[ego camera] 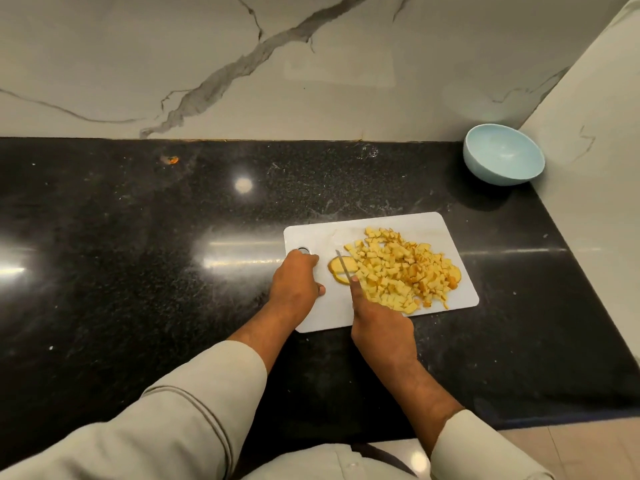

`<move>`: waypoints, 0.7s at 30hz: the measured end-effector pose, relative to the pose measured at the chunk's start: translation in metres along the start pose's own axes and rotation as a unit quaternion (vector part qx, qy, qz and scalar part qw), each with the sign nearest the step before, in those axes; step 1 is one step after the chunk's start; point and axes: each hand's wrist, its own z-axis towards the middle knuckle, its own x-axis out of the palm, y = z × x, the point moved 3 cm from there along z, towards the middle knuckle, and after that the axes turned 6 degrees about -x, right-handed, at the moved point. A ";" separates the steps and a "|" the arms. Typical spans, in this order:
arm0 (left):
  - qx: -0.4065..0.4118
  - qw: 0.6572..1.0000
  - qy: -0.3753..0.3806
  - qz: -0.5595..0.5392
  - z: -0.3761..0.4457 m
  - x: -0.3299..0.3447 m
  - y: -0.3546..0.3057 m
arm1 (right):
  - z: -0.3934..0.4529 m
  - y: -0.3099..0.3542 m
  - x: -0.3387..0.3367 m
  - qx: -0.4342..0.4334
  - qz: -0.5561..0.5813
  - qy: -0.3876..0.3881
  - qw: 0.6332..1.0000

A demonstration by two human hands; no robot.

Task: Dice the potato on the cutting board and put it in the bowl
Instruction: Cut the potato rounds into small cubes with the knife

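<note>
Head view: bowl (504, 154) well beyond board (433, 225).

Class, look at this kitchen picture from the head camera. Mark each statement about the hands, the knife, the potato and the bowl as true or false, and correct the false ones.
1. The right hand holds the knife over the cutting board. True.
2. The bowl already holds diced potato. False: it looks empty; the diced potato lies heaped on the board.
3. The left hand rests at the board's left edge. True.
4. The bowl stands on the cutting board. False: it stands apart, in the far right corner of the counter.
5. A potato slice, not yet diced, lies under the blade. True.
</note>
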 end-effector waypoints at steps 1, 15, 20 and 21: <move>0.000 1.000 0.005 -0.005 0.002 0.000 0.000 | -0.001 0.003 0.000 -0.021 -0.009 0.010 1.000; 0.036 0.998 0.019 0.045 -0.001 -0.002 -0.007 | 0.007 0.009 0.001 -0.048 -0.076 0.019 0.996; 0.034 0.999 -0.012 0.016 -0.007 0.004 -0.013 | 0.011 -0.009 -0.007 -0.014 -0.059 0.006 0.998; 0.037 0.999 -0.016 0.018 -0.008 0.007 -0.016 | 0.011 -0.013 -0.009 -0.012 -0.052 -0.001 0.999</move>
